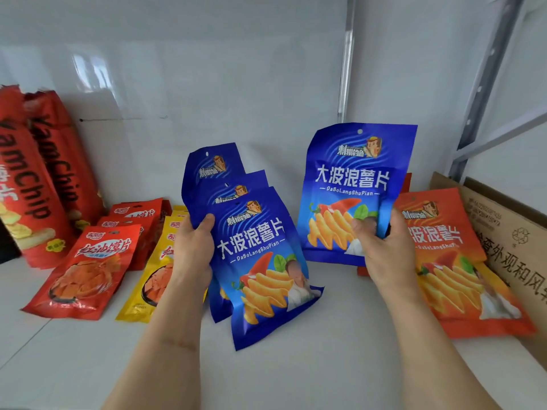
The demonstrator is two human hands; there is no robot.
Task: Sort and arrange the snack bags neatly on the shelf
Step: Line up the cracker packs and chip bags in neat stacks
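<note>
Left hand (194, 250) grips a fanned stack of three blue chip bags (254, 261) just above the shelf (325, 365). Right hand (381, 247) pinches a fourth blue bag (352, 184) upright. Step: gathering blues. Next, likely: add it to the stack, edges squared.

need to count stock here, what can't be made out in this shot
Head view:
- Left hand holds a fan of blue bags; overlap hides whether there are more than three.
- Yellow bags: left hand and arm cover them.
- Cardboard box: cut off by the right edge.
</note>
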